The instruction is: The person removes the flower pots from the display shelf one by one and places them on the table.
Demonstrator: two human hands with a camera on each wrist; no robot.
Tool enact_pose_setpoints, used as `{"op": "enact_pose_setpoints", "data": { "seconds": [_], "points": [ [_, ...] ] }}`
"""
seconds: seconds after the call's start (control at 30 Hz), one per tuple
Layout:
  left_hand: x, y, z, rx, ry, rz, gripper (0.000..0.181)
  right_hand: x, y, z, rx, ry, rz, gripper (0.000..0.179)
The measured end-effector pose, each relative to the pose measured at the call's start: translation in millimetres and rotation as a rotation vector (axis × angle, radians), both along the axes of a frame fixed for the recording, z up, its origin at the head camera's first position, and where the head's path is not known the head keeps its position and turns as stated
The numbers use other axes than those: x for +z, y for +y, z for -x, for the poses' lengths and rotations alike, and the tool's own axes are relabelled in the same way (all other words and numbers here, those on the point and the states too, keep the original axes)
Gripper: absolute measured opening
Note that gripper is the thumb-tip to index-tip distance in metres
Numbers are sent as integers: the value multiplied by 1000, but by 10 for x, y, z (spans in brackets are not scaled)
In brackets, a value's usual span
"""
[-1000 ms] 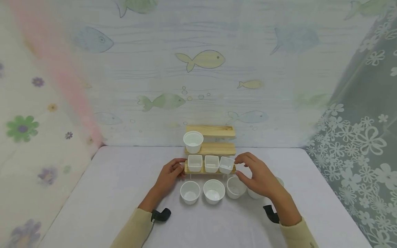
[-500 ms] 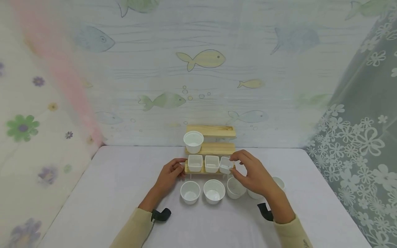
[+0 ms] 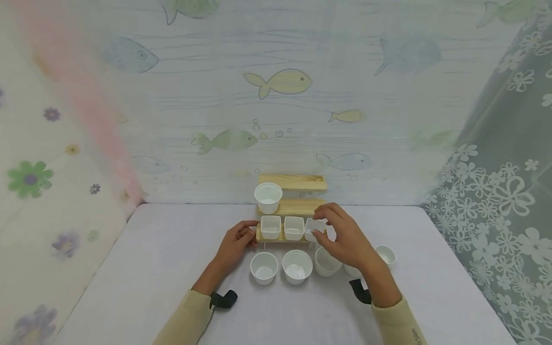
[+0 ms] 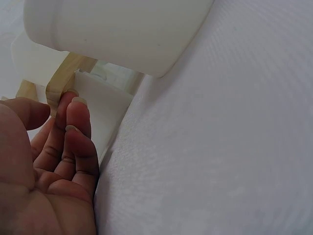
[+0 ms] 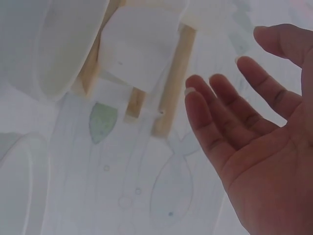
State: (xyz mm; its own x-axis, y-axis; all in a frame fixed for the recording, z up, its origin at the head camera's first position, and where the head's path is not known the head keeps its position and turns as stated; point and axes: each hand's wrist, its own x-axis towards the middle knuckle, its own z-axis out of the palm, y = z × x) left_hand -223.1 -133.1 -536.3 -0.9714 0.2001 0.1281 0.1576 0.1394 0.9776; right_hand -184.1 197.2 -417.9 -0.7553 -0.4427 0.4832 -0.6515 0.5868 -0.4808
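Observation:
A tiered wooden stand (image 3: pixel 297 207) with white supports stands on the table. My left hand (image 3: pixel 235 243) pinches the left end of its lowest shelf (image 4: pixel 62 78) between thumb and fingers. Three white square cups sit on that shelf: a left cup (image 3: pixel 270 227), a middle cup (image 3: pixel 294 228) and a slightly turned right cup (image 3: pixel 311 232). My right hand (image 3: pixel 345 237) hovers at the right cup, partly hiding it. In the right wrist view its fingers (image 5: pixel 215 132) are spread and loosely bent, apart from the square cup (image 5: pixel 139 44). A round white cup (image 3: pixel 268 198) sits on the middle shelf's left end.
Several round white cups stand in front of the stand, among them a left one (image 3: pixel 264 268), one beside it (image 3: pixel 297 267) and another (image 3: pixel 326 262). A smaller cup (image 3: pixel 385 255) is right of my right forearm. A fish-patterned curtain (image 3: pixel 276 110) hangs behind the table.
My right hand has moved left, from the right end of the lowest shelf to over the right square cup. The left hand has stayed at the shelf's end.

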Motion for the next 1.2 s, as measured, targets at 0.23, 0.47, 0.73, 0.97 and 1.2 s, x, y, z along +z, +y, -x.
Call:
{"op": "enact_pose_setpoints", "data": {
  "seconds": [0.23, 0.47, 0.73, 0.97, 1.2],
  "points": [
    [-25, -7, 47, 3, 8, -8, 31, -6, -85, 43, 7, 7, 15, 29],
    [-68, -22, 120, -12, 12, -11, 32, -50, -156, 106, -8, 17, 20, 28],
    [-104, -54, 192, -33, 26, 1, 33, -71, -239, 157, -3, -10, 43, 29],
    [-113, -63, 201, -32, 24, -10, 32, -68, -284, 182, -4, -14, 41, 30],
    [-120, -65, 215, -44, 27, -19, 32, -44, -339, 195, -20, -10, 31, 31]
  ]
}}
